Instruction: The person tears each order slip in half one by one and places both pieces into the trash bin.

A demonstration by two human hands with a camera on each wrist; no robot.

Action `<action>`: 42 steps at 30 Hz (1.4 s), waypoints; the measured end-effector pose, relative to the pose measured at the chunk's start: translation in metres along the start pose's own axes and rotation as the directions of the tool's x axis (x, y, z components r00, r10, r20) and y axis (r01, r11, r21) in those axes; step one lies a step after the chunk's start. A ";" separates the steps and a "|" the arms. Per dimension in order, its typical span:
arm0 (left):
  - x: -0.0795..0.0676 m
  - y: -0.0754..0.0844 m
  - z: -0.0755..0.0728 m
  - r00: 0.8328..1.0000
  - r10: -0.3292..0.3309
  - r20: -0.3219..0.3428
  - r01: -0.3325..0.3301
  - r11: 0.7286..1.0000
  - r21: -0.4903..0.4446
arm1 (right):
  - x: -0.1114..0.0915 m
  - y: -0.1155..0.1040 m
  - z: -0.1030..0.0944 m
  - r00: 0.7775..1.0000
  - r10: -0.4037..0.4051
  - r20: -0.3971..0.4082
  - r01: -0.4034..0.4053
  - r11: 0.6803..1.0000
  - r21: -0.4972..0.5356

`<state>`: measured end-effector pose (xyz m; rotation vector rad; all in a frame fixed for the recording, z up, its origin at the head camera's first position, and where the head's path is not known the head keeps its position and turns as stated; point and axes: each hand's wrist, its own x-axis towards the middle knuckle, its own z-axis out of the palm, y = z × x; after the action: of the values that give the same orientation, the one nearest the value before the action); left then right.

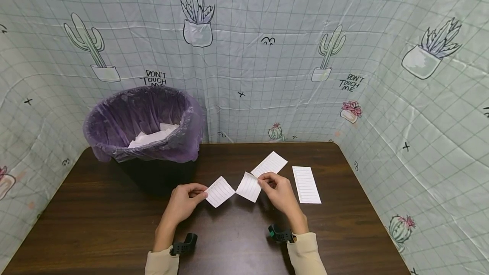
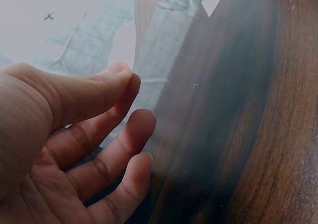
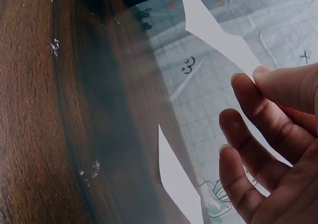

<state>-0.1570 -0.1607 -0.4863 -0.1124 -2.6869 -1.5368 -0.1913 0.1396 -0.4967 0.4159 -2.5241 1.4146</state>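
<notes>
My left hand (image 1: 180,205) pinches a small piece of white lined paper (image 1: 220,192) between thumb and fingertips. With thumb and forefinger, my right hand (image 1: 282,194) pinches another lined paper piece (image 1: 248,187). The two pieces tilt toward each other, and their near corners meet at a narrow point in the head view. In the left wrist view, the left piece (image 2: 124,45) stands up from the thumb tip, the other fingers loosely bent. The right wrist view shows the right piece (image 3: 213,30) extending from the fingertips, seen nearly edge-on.
Behind my right hand lies a lined paper slip (image 1: 272,163), with another slip (image 1: 307,185) farther right on the brown table (image 1: 229,241). A dark bin with a purple liner (image 1: 191,135) stands at the back left, holding white papers (image 1: 153,137). Patterned cloth (image 1: 244,71) surrounds the table.
</notes>
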 end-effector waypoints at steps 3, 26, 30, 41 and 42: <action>0.000 -0.001 0.001 1.000 0.008 0.003 -0.008 1.000 -0.010 | -0.001 0.000 -0.002 1.000 0.002 -0.005 -0.002 1.000 0.000; -0.010 0.018 -0.027 0.993 0.096 -0.064 -0.091 0.993 0.078 | 0.009 -0.020 -0.011 0.995 0.001 -0.101 0.000 1.000 0.013; -0.013 0.025 -0.041 0.989 0.113 -0.094 -0.102 0.989 0.111 | 0.016 -0.027 -0.008 0.995 -0.042 -0.090 0.043 0.999 0.012; -0.027 0.050 -0.084 0.939 0.261 -0.223 -0.209 0.950 0.233 | 0.047 -0.062 0.004 0.988 -0.153 -0.007 0.154 0.986 0.060; -0.028 0.053 -0.087 0.932 0.284 -0.227 -0.227 0.943 0.244 | 0.050 -0.065 0.004 0.986 -0.164 -0.002 0.164 0.984 0.063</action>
<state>-0.1242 -0.2102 -0.3984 -0.2276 -2.4911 -1.0966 -0.2161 0.0970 -0.4306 0.6223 -2.3898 1.4342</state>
